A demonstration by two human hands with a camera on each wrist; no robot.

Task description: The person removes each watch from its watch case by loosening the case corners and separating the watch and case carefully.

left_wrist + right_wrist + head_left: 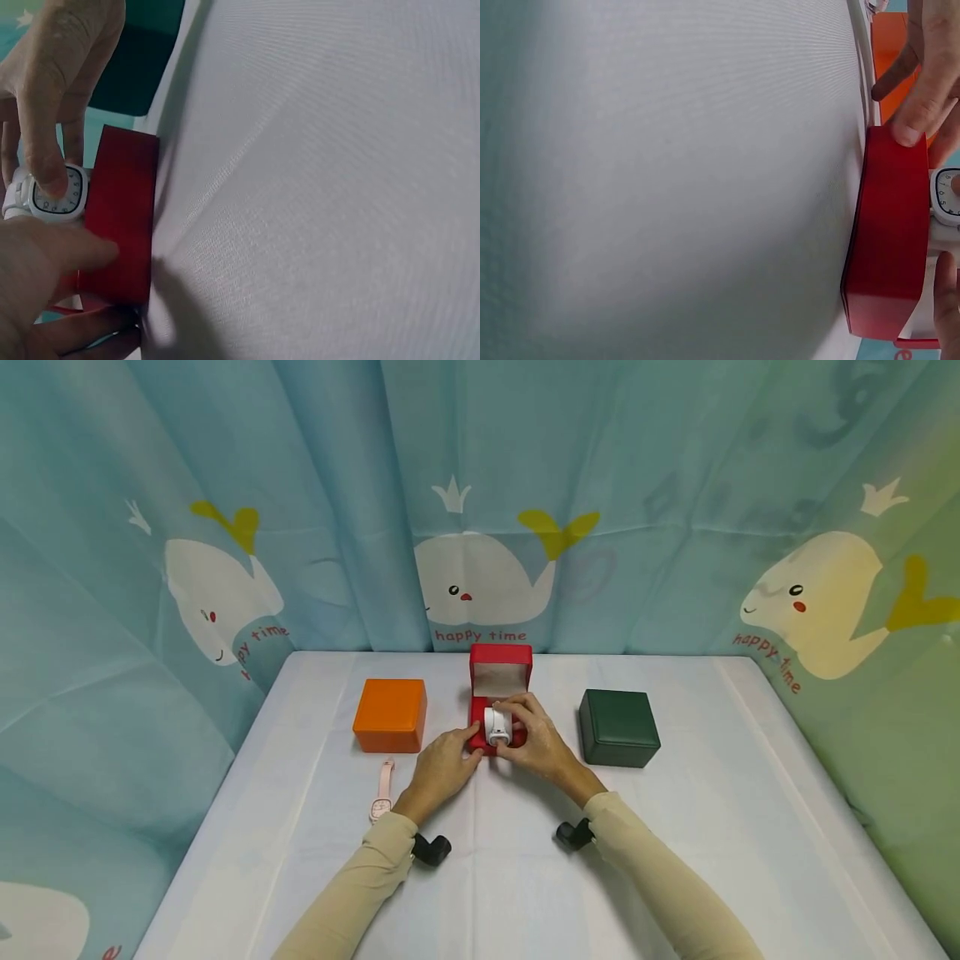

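Observation:
A red watch box point(501, 654) stands at the middle of the table with its lid raised. In its lower part, a white wristwatch point(498, 727) is fastened in a loop, numbered dial facing the person. My right hand point(546, 747) grips the watch from the right, thumb on the dial point(73, 196) in the left wrist view. Holding the box's left front corner is my left hand point(441, 768); its thumb lies on the front wall point(124, 214) and other fingers are at the side. Whether the watch touches the bottom of the box is hidden.
An orange box point(390, 714) sits closed on the left, and a dark green box point(618, 727) sits closed on the right. A pink wristwatch point(382, 793) lies beside my left wrist. Behind the white-covered table point(480, 893) hangs a blue curtain point(337, 460).

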